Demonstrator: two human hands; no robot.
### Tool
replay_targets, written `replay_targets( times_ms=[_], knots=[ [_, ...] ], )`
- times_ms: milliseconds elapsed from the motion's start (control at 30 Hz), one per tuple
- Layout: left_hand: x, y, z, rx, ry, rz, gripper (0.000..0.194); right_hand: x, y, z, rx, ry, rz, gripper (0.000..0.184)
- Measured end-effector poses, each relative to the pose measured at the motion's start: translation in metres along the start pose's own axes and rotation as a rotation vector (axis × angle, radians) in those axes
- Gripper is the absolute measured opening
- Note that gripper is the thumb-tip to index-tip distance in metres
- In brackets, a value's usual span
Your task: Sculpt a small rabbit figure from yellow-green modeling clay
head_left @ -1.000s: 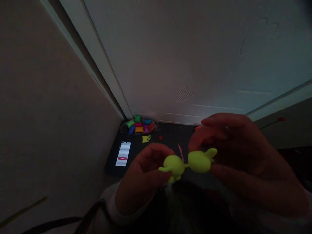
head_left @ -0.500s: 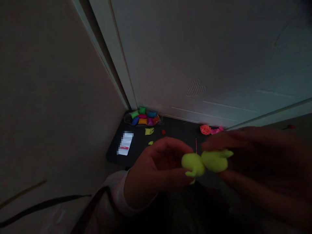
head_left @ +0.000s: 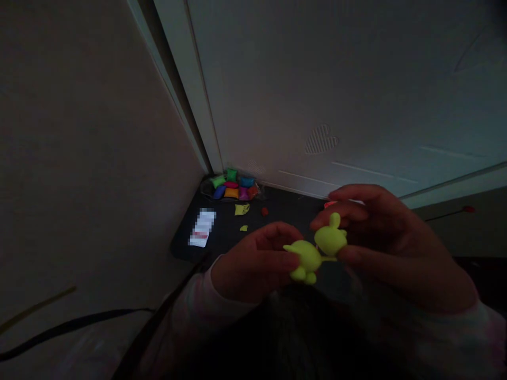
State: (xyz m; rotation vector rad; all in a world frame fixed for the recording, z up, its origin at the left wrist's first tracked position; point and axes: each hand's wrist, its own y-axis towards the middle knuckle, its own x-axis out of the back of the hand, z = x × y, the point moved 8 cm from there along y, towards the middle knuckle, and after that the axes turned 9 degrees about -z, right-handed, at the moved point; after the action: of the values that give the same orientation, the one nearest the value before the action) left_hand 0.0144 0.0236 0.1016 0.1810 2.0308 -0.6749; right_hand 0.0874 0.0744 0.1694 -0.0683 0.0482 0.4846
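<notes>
My left hand (head_left: 249, 269) pinches a rounded yellow clay body (head_left: 309, 255) with small limb-like bumps at its sides and underside. Between thumb and fingers of my right hand (head_left: 412, 258) is a yellow clay head (head_left: 328, 240), an ear-like piece standing up on top and a smaller bump at its right. Head and body are close together, the head higher and to the right. A thin yellow strip sticks out from the body below the head. Whether the two pieces touch is hard to tell in the dim light.
On the dark table stand a clear bag of coloured clay packets (head_left: 232, 192), a torn yellow wrapper (head_left: 241, 209), a yellow scrap (head_left: 243, 228), a red lump (head_left: 264, 211) and a white phone-like slab (head_left: 203, 228). A pale panel with a heart relief (head_left: 321, 140) rises behind.
The clay head has turned so its ear points up instead of right. The body has turned too, showing bumps underneath. My right hand has come further into view and its fingers show clearly.
</notes>
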Motion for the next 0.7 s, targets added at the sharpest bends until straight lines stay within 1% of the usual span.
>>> replay_targets(
  times_ms=[200, 367, 467, 600, 700],
  knots=[
    [0.003, 0.001, -0.002, -0.011, -0.007, -0.051, 0.026, 0.0, -0.002, 0.004, 0.056, -0.08, -0.001, 0.047],
    [0.008, 0.003, -0.004, -0.023, 0.001, -0.104, 0.027, 0.0, -0.003, 0.008, 0.132, -0.165, -0.018, 0.046],
    [0.011, 0.006, -0.004, -0.022, -0.009, -0.124, 0.028, 0.001, -0.004, 0.008, 0.174, -0.225, -0.052, 0.046],
    [0.012, 0.008, -0.003, -0.03, -0.045, -0.114, 0.027, 0.004, -0.003, 0.007, 0.194, -0.274, -0.087, 0.045],
    [0.011, 0.007, -0.002, -0.033, -0.058, -0.091, 0.027, 0.008, -0.001, 0.01, 0.207, -0.247, -0.109, 0.045]
  ],
)
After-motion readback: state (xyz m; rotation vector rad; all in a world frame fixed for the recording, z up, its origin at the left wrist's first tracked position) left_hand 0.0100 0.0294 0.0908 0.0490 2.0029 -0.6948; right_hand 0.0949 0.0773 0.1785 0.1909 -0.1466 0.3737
